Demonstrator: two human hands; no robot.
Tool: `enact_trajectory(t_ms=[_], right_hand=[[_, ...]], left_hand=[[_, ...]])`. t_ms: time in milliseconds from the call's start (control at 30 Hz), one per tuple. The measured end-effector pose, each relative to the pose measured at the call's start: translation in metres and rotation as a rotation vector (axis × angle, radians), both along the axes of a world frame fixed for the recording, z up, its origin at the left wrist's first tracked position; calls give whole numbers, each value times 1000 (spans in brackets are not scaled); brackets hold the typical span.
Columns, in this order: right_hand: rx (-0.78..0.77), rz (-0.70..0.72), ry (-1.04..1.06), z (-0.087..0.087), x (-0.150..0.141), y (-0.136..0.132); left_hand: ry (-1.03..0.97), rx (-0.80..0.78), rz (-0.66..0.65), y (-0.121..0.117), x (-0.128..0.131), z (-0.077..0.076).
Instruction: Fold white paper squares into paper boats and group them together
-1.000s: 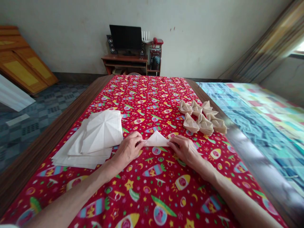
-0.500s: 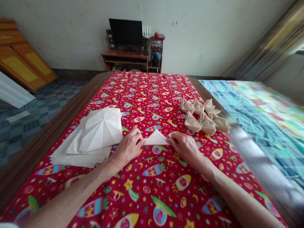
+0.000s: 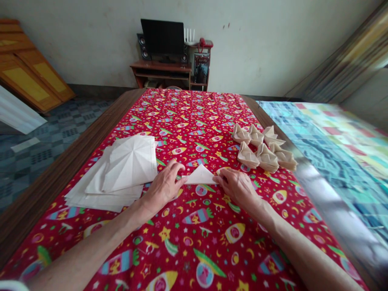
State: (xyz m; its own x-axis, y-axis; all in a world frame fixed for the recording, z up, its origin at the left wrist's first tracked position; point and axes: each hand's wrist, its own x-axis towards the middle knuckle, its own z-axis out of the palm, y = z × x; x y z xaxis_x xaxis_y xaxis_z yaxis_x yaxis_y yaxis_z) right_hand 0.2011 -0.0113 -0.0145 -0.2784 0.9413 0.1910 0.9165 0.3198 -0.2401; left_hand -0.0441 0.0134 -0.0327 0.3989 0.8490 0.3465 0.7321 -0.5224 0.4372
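A sheet of white paper [image 3: 200, 175], folded into a low strip with a triangular peak in the middle, lies on the red patterned cloth [image 3: 194, 242]. My left hand [image 3: 165, 182] is at its left end, the thumb on the strip and the index finger curled above it. At the opposite end, my right hand [image 3: 238, 184] pinches the corner between thumb and curled fingers. Beside my left hand lies a stack of creased white paper sheets [image 3: 130, 161], the top one marked with radiating folds. Beyond my right hand, several folded beige paper pieces [image 3: 266, 157] stand in two rows.
The cloth covers a long table with a brown wooden edge [image 3: 100, 121]. To the right is a bed with a checkered cover [image 3: 318, 149]. At the far wall stands a desk [image 3: 160, 70] with a monitor [image 3: 163, 38]. A wooden cabinet [image 3: 33, 72] is at the left.
More of the triangular peak shows, reaching nearer the strip's lower edge. My left index finger has opened slightly away from the thumb. The right hand stays at its end; the view has shifted slightly.
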Motion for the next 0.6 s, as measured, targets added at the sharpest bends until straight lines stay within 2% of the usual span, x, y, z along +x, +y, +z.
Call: enact_trajectory(t_ms=[133,333,433,600], right_hand=[[-8,-2,9,1,-1,1],[-28,-4,22,3,-2,0],[-36,-7,24,4,-2,-1],[-23,-11,27,1,0,-1]], left_hand=[[39,88,-4,-4,3,3],[160,288,-292,-14,12,9],[200,265,-376,-24,17,9],[248,182,-332,-37,24,5]])
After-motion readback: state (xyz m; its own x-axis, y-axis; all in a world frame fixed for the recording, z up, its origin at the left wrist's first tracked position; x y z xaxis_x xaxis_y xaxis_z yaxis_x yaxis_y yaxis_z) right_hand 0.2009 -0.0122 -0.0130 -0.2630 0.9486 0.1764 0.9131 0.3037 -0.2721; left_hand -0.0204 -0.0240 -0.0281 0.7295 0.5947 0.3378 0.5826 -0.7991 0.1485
